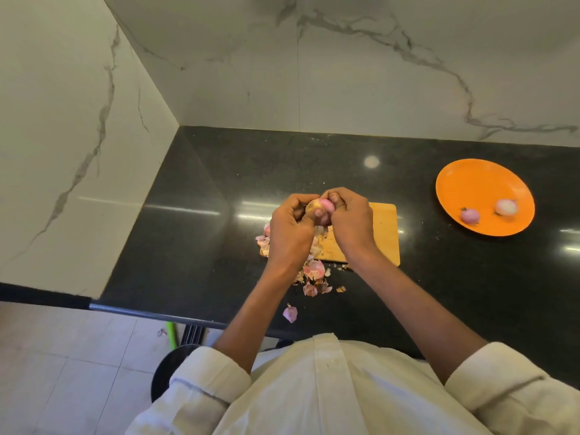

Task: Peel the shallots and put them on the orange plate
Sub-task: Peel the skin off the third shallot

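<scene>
white marble walls (345, 73) with grey lines stand behind a shiny black stone counter (194, 221). on the counter sits a flat wooden cutting board (381, 233), and well off to my right is the round orange plate (480, 186). two peeled pink shallots (469, 216) lie on the plate already, near its front edge, a little apart from each other.

my left hand (290, 229) and my right hand (351, 221) are close together above the left end of the board. both curl around one small shallot (320, 206) that is half pink and half brown. my left hand holds it and my right fingers (335, 199) pinch at its top, so i think i am pulling off the dry skin. it is not on the plate yet.

dry pink and brown skin bits (314, 270) lie on the counter by the board, and one pink piece (290, 313) sits close to the counter edge.

what could go wrong? the shallot is small and smooth, so if i tug too hard it may pop out and roll off onto the floor. the skin may tear and leave a brown bit stuck on. loose skin bits could slide off the edge too.
</scene>
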